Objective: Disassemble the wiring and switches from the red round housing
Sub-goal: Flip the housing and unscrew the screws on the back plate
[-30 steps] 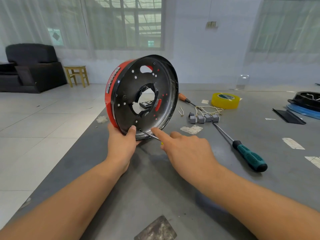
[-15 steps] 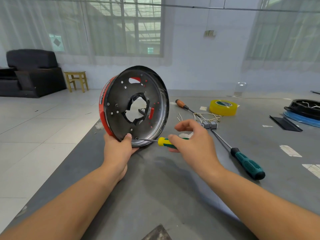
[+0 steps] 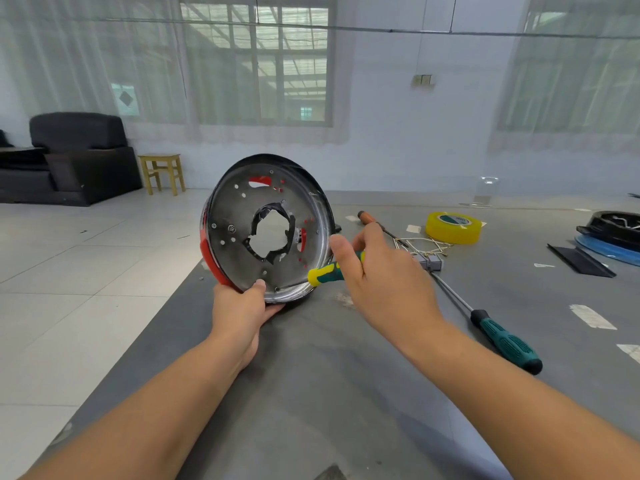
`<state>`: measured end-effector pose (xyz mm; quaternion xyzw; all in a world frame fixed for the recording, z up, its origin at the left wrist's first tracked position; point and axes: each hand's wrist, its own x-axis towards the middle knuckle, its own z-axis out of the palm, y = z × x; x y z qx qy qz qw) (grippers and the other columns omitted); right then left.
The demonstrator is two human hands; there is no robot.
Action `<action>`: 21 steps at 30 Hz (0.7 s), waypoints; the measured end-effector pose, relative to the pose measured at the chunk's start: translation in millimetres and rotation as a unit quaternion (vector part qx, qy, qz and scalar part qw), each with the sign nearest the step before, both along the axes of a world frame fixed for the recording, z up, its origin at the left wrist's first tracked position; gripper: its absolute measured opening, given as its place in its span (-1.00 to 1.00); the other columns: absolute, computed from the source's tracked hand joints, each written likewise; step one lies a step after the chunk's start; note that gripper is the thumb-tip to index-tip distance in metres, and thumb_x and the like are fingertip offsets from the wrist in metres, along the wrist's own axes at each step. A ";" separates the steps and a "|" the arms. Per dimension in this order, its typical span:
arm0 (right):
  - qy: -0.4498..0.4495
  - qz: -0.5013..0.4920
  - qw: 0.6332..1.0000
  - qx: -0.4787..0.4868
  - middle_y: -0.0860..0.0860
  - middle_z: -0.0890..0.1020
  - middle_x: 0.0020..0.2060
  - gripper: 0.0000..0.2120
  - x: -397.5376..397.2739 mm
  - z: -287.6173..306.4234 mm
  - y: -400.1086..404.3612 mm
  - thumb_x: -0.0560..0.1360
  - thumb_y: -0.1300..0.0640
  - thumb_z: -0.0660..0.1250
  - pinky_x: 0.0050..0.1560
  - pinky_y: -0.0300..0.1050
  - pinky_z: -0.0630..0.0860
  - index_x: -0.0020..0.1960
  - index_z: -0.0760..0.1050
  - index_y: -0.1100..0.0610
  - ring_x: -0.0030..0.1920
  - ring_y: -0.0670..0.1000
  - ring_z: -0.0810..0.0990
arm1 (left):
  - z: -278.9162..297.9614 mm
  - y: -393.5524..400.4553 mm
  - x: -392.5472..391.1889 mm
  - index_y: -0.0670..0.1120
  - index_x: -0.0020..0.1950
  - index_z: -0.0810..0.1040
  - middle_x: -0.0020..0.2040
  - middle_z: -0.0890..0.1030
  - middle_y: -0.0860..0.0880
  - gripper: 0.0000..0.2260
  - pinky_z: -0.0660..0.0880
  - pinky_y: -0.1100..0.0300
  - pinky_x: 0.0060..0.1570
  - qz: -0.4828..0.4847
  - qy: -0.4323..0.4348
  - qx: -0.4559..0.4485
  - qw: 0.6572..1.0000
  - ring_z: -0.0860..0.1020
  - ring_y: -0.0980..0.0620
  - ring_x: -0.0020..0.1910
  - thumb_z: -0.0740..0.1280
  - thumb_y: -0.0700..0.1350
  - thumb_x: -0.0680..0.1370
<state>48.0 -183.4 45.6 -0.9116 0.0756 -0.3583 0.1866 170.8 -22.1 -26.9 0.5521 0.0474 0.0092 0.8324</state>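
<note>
left hand (image 3: 242, 306) grips upright red round housing (image 3: 266, 226); right hand (image 3: 377, 271) pinches small screwdriver (image 3: 323, 274), tip at near rim. removed switches (image 3: 431, 262) lie right: partly done.

The left hand (image 3: 242, 306) grips the red round housing (image 3: 266, 230) at its six o'clock rim, standing it on edge on the grey surface (image 3: 311, 393); the right hand (image 3: 377, 271) holds a yellow-green screwdriver (image 3: 323, 274), tip at the housing's lower rim
</note>
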 end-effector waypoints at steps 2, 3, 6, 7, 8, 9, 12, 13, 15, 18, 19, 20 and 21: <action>0.003 0.034 0.999 0.001 -0.01 0.57 -0.36 -0.59 3.7 3.5 0.5 0.58 -0.36 0.03 -0.22 0.06 0.48 0.04 0.32 -0.02 -0.23 0.20 0.58 | 0.1 2.6 1.3 -0.09 0.34 0.46 0.29 0.61 -0.10 -0.70 0.72 0.03 -0.20 -0.005 0.000 -0.001 1.000 0.67 -0.15 0.13 0.27 -0.37 0.68; -0.001 0.056 0.998 -0.012 -0.06 0.52 -0.40 -0.65 4.3 3.4 -0.5 0.60 -0.30 0.10 -0.26 0.04 0.44 0.05 0.32 -0.02 -0.28 0.16 0.55 | 0.0 3.4 1.8 -0.09 0.35 0.46 0.29 0.61 -0.10 -0.70 0.72 0.03 -0.20 -0.006 0.000 -0.002 1.000 0.67 -0.15 0.13 0.27 -0.38 0.68; 0.004 0.124 0.990 -0.067 -0.17 0.42 -0.36 -0.74 2.0 2.3 -9.1 0.61 -0.23 0.21 -0.38 -0.09 0.29 0.12 0.27 -0.08 -0.36 -0.10 0.45 | -1.3 4.2 3.8 -0.12 0.35 0.44 0.30 0.60 -0.13 -0.71 0.72 0.04 -0.22 -0.003 0.005 -0.002 1.000 0.67 -0.16 0.13 0.28 -0.37 0.68; 0.013 0.149 0.986 -0.072 -0.19 0.42 -0.30 -0.76 0.8 2.2 -12.7 0.61 -0.21 0.22 -0.37 -0.16 0.28 0.13 0.25 -0.12 -0.34 -0.13 0.45 | -1.6 4.3 4.2 -0.13 0.36 0.43 0.30 0.60 -0.13 -0.71 0.72 0.03 -0.21 -0.002 0.006 0.002 1.000 0.67 -0.16 0.13 0.29 -0.37 0.67; 0.022 0.171 0.982 -0.072 -0.20 0.42 -0.25 -0.77 -0.4 2.4 -15.9 0.61 -0.17 0.24 -0.36 -0.19 0.27 0.13 0.23 -0.14 -0.30 -0.15 0.46 | -1.9 4.1 4.7 -0.13 0.37 0.43 0.31 0.59 -0.13 -0.70 0.72 0.02 -0.20 0.000 0.008 0.005 1.000 0.67 -0.15 0.12 0.30 -0.36 0.67; 0.027 0.188 0.979 -0.071 -0.21 0.42 -0.21 -0.77 -1.6 2.3 -18.8 0.60 -0.13 0.26 -0.33 -0.19 0.27 0.13 0.23 -0.14 -0.23 -0.18 0.46 | -2.1 3.9 5.2 -0.13 0.37 0.42 0.31 0.58 -0.12 -0.70 0.72 0.01 -0.18 0.001 0.010 0.006 1.000 0.67 -0.15 0.12 0.30 -0.36 0.67; 0.005 0.173 0.979 -0.109 -0.21 0.39 -0.20 -0.72 -4.9 1.7 -20.3 0.58 -0.16 0.21 -0.28 -0.10 0.32 0.21 0.25 -0.10 -0.22 -0.19 0.45 | -2.9 3.2 6.1 -0.14 0.38 0.41 0.32 0.58 -0.13 -0.69 0.72 -0.02 -0.16 0.000 0.016 0.006 1.000 0.67 -0.16 0.12 0.31 -0.35 0.67; -0.014 0.136 0.981 -0.139 -0.21 0.40 -0.25 -0.68 -5.9 1.6 -18.7 0.60 -0.25 0.12 -0.33 -0.09 0.35 0.24 0.25 -0.08 -0.30 -0.16 0.45 | -3.0 3.4 6.2 -0.14 0.39 0.42 0.32 0.58 -0.14 -0.68 0.73 -0.02 -0.16 -0.003 0.016 0.010 1.000 0.67 -0.17 0.13 0.31 -0.35 0.67; -0.031 0.043 0.980 -0.192 -0.15 0.44 -0.42 -0.51 -5.9 1.7 -13.9 0.61 -0.37 -0.16 -0.38 -0.07 0.45 0.24 0.27 -0.05 -0.41 -0.04 0.50 | -3.8 3.8 6.7 -0.15 0.41 0.42 0.32 0.59 -0.15 -0.67 0.73 -0.04 -0.13 -0.009 0.016 0.014 1.000 0.67 -0.19 0.14 0.32 -0.35 0.66; -0.073 0.079 0.982 -0.157 -0.14 0.43 -0.46 -0.59 -2.9 -7.1 -12.7 0.64 -0.25 -0.04 -0.37 -0.03 0.47 0.20 0.36 0.03 -0.42 0.04 0.50 | -4.7 3.8 6.7 -0.15 0.42 0.42 0.33 0.59 -0.17 -0.67 0.72 -0.08 -0.08 -0.014 0.012 0.017 1.000 0.68 -0.20 0.15 0.31 -0.35 0.67; -0.098 0.122 0.979 -0.134 -0.14 0.46 -0.39 -0.67 -2.8 -11.0 -13.0 0.64 -0.15 0.10 -0.31 -0.03 0.47 0.20 0.40 0.07 -0.36 0.03 0.49 | -4.9 3.7 6.6 -0.16 0.42 0.43 0.33 0.59 -0.17 -0.67 0.72 -0.09 -0.07 -0.013 0.010 0.017 1.000 0.68 -0.19 0.15 0.31 -0.35 0.67; -0.113 0.160 0.974 -0.116 -0.10 0.50 -0.27 -0.71 -2.9 -15.9 -13.9 0.62 -0.05 0.21 -0.21 -0.06 0.47 0.21 0.43 0.12 -0.26 0.01 0.50 | -5.0 3.5 6.8 -0.16 0.41 0.43 0.33 0.60 -0.17 -0.67 0.72 -0.09 -0.07 -0.013 0.007 0.016 1.000 0.68 -0.19 0.14 0.31 -0.35 0.67; -0.119 0.189 0.970 -0.099 -0.04 0.52 -0.15 -0.73 -2.8 -21.8 -15.2 0.60 0.03 0.26 -0.10 -0.14 0.45 0.22 0.43 0.16 -0.16 -0.01 0.48 | -5.1 3.4 6.6 -0.17 0.41 0.43 0.33 0.60 -0.17 -0.67 0.72 -0.09 -0.07 -0.012 0.006 0.014 1.000 0.68 -0.19 0.14 0.31 -0.35 0.67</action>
